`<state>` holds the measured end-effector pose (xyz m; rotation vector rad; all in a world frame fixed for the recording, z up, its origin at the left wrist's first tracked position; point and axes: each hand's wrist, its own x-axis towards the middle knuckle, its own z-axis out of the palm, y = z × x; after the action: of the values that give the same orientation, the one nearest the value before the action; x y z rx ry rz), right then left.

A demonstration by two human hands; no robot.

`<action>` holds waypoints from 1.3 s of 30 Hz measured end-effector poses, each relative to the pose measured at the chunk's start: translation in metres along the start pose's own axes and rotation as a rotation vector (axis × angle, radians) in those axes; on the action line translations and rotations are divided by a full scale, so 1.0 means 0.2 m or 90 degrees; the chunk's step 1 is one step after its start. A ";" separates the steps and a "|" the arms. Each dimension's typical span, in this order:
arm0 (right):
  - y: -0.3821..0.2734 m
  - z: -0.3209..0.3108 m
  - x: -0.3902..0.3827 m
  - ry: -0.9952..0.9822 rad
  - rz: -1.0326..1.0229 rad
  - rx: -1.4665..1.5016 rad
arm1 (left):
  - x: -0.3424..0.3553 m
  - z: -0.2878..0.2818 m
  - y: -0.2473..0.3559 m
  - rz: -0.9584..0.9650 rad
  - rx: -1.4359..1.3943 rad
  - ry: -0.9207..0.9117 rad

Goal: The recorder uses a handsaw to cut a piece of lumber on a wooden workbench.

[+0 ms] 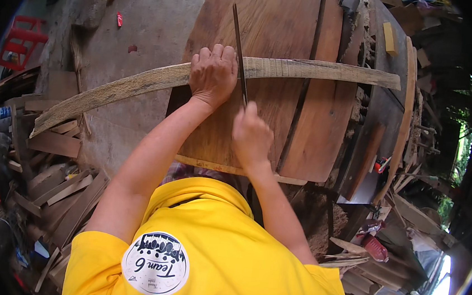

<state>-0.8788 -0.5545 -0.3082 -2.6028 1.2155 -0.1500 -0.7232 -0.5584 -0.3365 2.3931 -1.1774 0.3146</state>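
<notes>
A long, curved wooden piece lies across the reddish-brown boards of a workbench. My left hand is closed over it near its middle. From my right hand, a fist slightly blurred by motion, a long, narrow dark blade points away and crosses the wood just right of my left hand. The blade is seen nearly edge-on, so I cannot tell whether it is a saw or a file. My fingers hide its handle. Faint dark lines mark the wood to the right of the blade.
Wood offcuts are heaped at the left, and more scraps lie at the lower right. A red plastic stool stands at the far left. A small wood block rests at the upper right, beyond the boards.
</notes>
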 end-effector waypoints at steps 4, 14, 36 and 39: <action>-0.02 0.04 0.16 0.024 -0.032 0.009 | 0.00 0.03 0.00 -0.011 0.010 -0.010; -0.02 0.04 0.21 0.033 -0.028 0.018 | 0.00 0.02 0.02 0.001 -0.008 -0.005; -0.05 0.03 0.29 0.026 -0.018 0.002 | 0.00 0.03 0.02 -0.001 -0.007 -0.002; -0.04 -0.02 0.00 -0.043 -0.007 -0.018 | -0.02 0.03 -0.03 -0.007 0.013 0.011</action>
<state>-0.8734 -0.5510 -0.3012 -2.6158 1.1893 -0.0463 -0.7216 -0.5562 -0.3455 2.4088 -1.1572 0.3447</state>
